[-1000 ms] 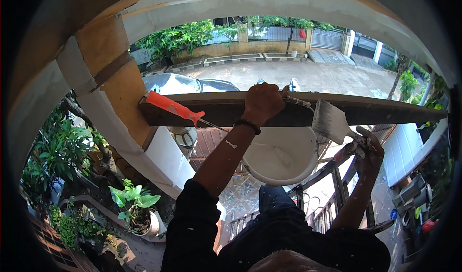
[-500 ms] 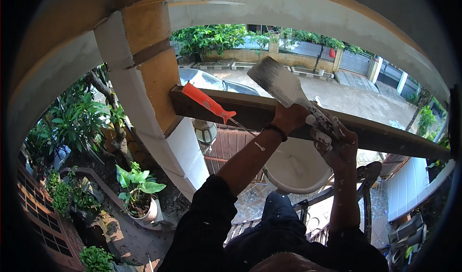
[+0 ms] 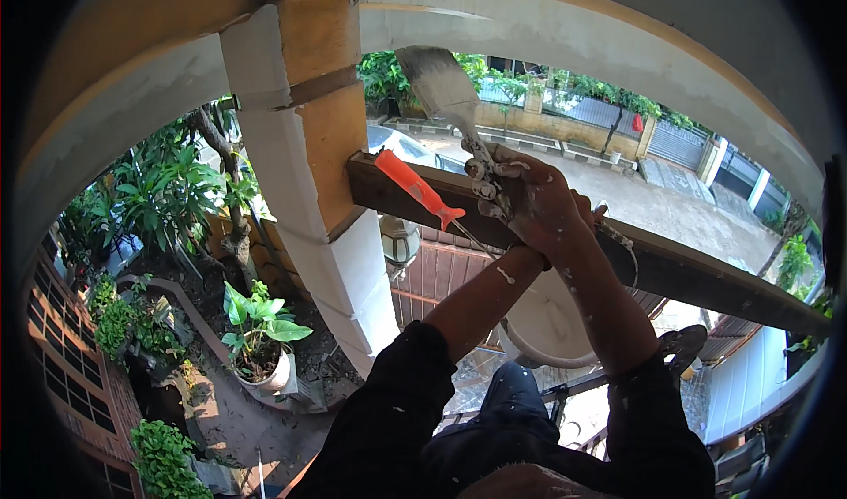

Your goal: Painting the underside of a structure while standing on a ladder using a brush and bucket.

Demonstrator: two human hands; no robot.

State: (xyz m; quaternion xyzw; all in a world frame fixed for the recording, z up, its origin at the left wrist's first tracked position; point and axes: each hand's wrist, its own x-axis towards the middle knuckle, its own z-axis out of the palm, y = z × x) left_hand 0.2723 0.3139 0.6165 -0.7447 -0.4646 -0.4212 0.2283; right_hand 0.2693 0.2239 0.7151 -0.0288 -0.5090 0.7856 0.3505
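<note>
A wide, flat paintbrush (image 3: 441,86) is tilted up above the beam, its head smeared greyish white. My right hand (image 3: 529,186), spattered with white paint, is closed around the brush's handle. Its forearm crosses over my left wrist. My left hand (image 3: 582,206) is mostly hidden behind the right wrist, close to the wooden beam (image 3: 688,265); what its fingers do is not visible. Below my hands hangs a pale bucket (image 3: 547,318), whitish inside, with its handle by the beam. An orange-handled tool (image 3: 415,186) with a thin metal rod rests by the beam's left part.
A square pillar (image 3: 340,177), part orange and part white, stands at the beam's left end, with a lantern (image 3: 400,241) beside it. Curved pale arches span overhead. Far below are a potted plant (image 3: 265,358), a metal gate and a street with a parked car.
My right hand has moved up and left with the paintbrush, crossing over my left wrist. The left hand has become mostly hidden. The view has shifted, so the pillar appears further right.
</note>
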